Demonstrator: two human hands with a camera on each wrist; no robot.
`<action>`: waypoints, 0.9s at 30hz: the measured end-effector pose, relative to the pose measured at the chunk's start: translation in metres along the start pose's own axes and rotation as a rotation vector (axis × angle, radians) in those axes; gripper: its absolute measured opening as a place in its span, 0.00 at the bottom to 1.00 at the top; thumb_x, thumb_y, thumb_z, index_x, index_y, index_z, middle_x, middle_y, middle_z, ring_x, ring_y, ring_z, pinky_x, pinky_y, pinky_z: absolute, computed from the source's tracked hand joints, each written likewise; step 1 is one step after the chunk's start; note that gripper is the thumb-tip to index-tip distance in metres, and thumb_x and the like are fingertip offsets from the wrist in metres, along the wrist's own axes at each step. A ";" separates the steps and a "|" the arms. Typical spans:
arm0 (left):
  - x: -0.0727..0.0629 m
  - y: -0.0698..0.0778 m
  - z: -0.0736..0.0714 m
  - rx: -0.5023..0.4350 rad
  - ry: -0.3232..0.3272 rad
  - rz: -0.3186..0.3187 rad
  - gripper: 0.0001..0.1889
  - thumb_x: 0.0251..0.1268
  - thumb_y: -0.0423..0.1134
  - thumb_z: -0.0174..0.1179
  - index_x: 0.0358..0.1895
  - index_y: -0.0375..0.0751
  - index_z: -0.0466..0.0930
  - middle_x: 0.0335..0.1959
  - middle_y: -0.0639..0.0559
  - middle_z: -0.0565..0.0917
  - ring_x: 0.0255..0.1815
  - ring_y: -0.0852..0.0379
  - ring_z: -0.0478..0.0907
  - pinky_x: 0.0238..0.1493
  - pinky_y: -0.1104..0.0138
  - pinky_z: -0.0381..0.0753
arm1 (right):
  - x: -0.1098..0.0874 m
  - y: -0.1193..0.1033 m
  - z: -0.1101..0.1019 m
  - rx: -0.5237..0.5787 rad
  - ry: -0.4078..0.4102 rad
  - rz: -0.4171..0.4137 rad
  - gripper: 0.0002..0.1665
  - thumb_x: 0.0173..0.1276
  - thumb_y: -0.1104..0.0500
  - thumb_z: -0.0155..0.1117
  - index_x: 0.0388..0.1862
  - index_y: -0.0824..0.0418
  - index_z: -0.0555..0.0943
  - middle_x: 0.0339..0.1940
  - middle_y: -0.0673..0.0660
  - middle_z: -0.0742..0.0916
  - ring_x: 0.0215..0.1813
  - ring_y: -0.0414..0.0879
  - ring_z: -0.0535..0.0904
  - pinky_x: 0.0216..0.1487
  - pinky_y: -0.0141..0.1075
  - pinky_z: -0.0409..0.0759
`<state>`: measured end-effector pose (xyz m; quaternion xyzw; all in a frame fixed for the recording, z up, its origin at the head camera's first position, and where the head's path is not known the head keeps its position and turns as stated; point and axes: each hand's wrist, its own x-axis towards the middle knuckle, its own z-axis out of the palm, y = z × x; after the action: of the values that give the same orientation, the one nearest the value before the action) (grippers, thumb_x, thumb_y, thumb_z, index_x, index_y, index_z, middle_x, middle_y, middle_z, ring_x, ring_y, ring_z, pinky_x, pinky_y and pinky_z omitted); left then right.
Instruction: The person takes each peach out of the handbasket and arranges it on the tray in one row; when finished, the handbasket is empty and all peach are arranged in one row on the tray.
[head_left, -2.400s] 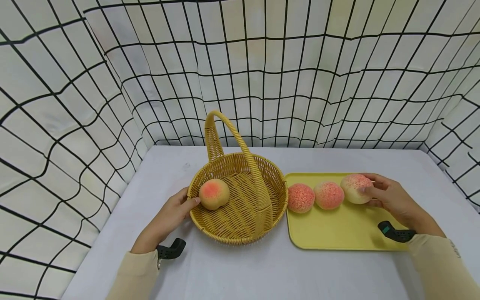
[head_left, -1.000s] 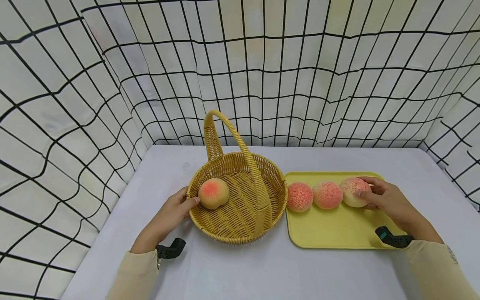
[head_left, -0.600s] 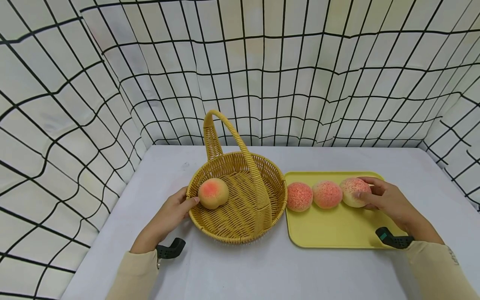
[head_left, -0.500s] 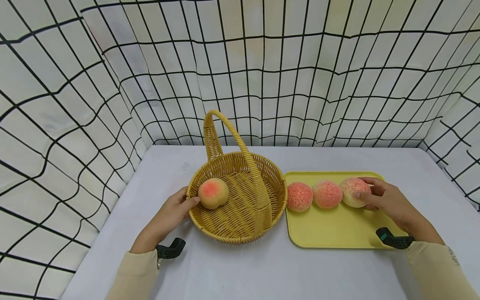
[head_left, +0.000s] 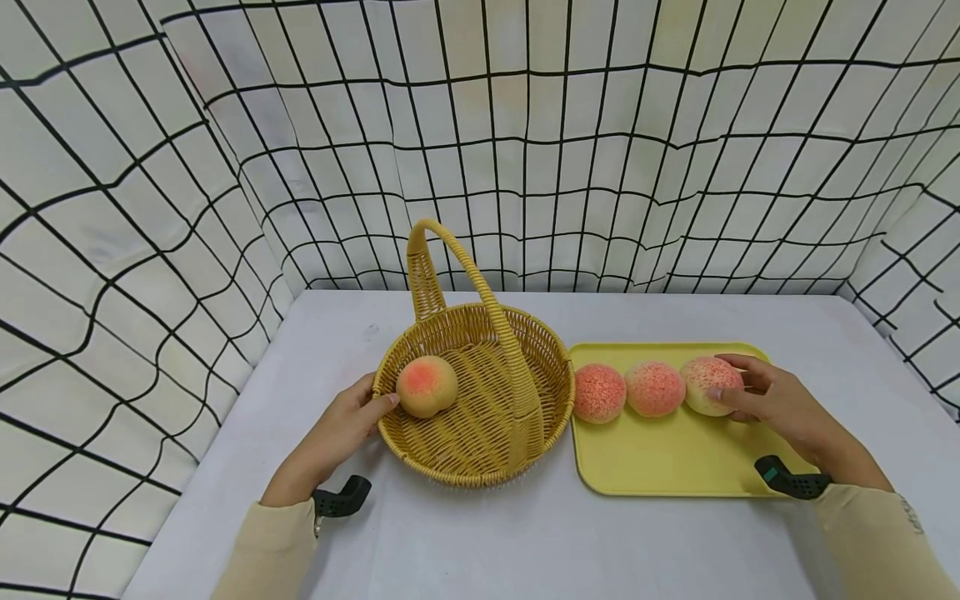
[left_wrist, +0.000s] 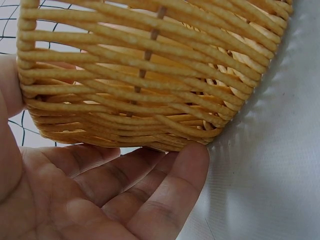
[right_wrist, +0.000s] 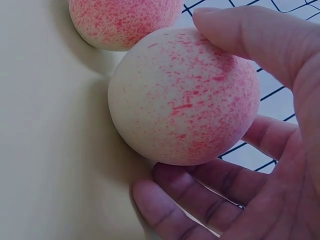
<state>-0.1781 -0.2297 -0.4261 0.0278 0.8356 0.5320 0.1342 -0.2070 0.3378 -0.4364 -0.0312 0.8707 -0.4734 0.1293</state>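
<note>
In the head view my left hand holds the woven yellow basket by its left rim, thumb over the edge. The left wrist view shows the fingers against the basket's outer weave. A peach with a red-orange blush lies in the basket's left part. My right hand grips a pale, pink-speckled peach on the yellow tray, the rightmost in a row. In the right wrist view its thumb lies on that peach, with fingers curled around the other side.
Two pinker speckled peaches, the middle one and the left one, sit in the same row by the tray's left edge, close to the basket. The basket's tall handle arches over it. A black-gridded white cloth walls the white table.
Since the oldest frame my right hand has come down slightly and left with its peach, which now sits nearer the middle one. My left hand and the basket keep their place.
</note>
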 end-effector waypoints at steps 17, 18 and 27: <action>0.000 0.000 0.000 -0.014 -0.002 0.006 0.32 0.84 0.47 0.49 0.82 0.35 0.55 0.75 0.34 0.70 0.70 0.42 0.75 0.65 0.55 0.79 | 0.000 -0.001 0.001 -0.055 0.018 -0.012 0.42 0.78 0.49 0.65 0.82 0.63 0.61 0.66 0.67 0.77 0.48 0.34 0.78 0.46 0.34 0.85; 0.000 0.000 0.000 -0.014 -0.003 0.007 0.32 0.84 0.47 0.49 0.82 0.35 0.55 0.76 0.34 0.70 0.71 0.42 0.74 0.66 0.54 0.78 | 0.000 -0.002 0.000 -0.065 0.023 -0.013 0.42 0.78 0.48 0.65 0.82 0.63 0.61 0.67 0.67 0.77 0.49 0.34 0.78 0.46 0.34 0.84; 0.000 0.000 0.000 -0.006 0.002 0.003 0.33 0.84 0.47 0.49 0.82 0.35 0.55 0.75 0.34 0.70 0.70 0.42 0.75 0.64 0.57 0.79 | -0.003 -0.010 -0.004 -0.131 0.046 -0.035 0.44 0.80 0.46 0.61 0.84 0.64 0.57 0.74 0.75 0.71 0.70 0.67 0.69 0.53 0.29 0.75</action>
<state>-0.1785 -0.2297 -0.4263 0.0282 0.8341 0.5346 0.1327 -0.2059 0.3359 -0.4251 -0.0440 0.9020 -0.4180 0.0986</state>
